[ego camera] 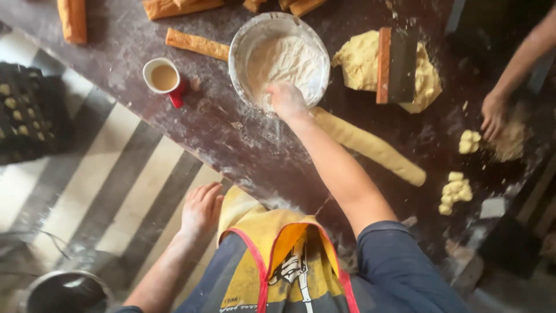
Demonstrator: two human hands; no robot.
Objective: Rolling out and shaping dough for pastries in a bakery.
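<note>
Right hand (286,99) dips into the flour bowl (243,43), fingertips hidden, grip unclear; left hand (200,210) hangs open off the table (220,133); a dough rope (370,145) passes behind the forearm.

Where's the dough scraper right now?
In the head view, the dough scraper lies on top of the dough lump, upper right on the dark table, just right of the flour bowl that the right hand reaches into.

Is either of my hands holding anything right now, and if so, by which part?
The left hand holds nothing; it hangs open beside the apron. The right hand reaches into the flour in the bowl; whether it grips any cannot be told.
</note>
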